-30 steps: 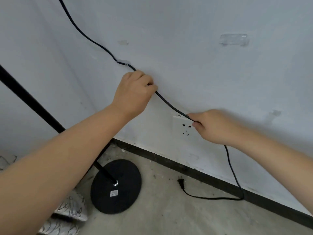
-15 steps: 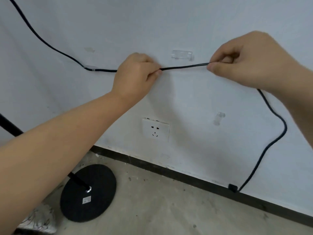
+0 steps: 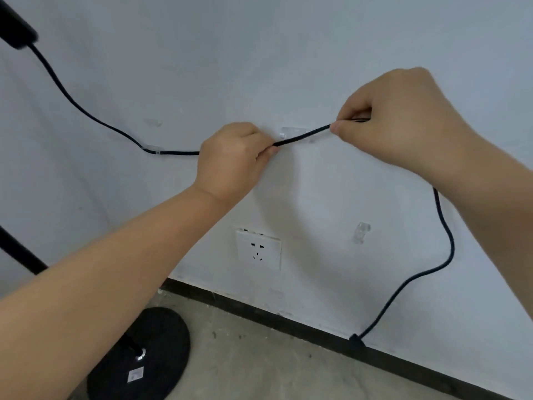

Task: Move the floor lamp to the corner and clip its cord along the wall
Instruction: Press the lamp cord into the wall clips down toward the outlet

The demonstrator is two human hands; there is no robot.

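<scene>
Head view: lamp base (image 3: 161,342) sticker (image 3: 135,374) writing too small to read.

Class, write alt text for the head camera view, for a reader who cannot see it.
Two bare hands stretch a black cord across a clear clip on a white wall, the left hand and right hand each pinching it. Left of them, another clip already holds the cord; a socket sits below.

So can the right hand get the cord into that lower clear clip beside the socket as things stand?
Probably yes. The lower clip sits bare on the wall, right of the socket, nothing covering it. The right hand has slack cord hanging past it, but must first lower its grip.
</scene>
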